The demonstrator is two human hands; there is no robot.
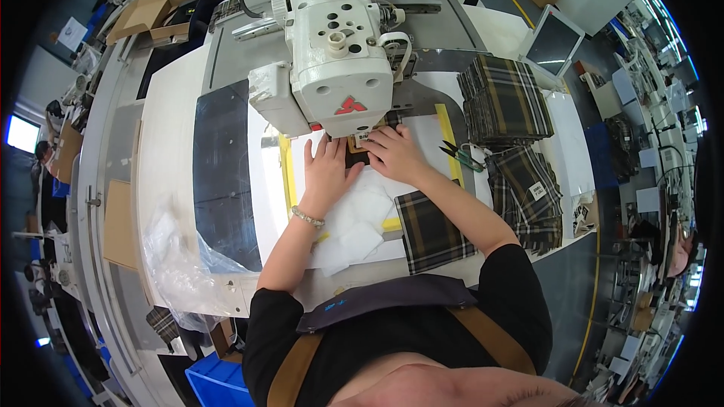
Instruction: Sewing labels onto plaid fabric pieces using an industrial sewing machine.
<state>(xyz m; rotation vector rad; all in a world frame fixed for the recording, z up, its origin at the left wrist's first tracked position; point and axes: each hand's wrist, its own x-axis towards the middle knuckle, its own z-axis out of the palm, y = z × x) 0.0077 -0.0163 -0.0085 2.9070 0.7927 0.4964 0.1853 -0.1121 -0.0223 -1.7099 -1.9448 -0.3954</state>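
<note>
Dark apron bib [396, 303] foremost — left hand [326, 171] and right hand [394, 154] spread flat by a label [362, 137], seemingly mid-job; one nearby plaid cloth [520, 172] already bears one.

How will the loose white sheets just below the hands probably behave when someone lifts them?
The white sheets look thin and flat, so they are probably light and rather floppy. They overlap unevenly, so lifting one may shift the others.
</note>
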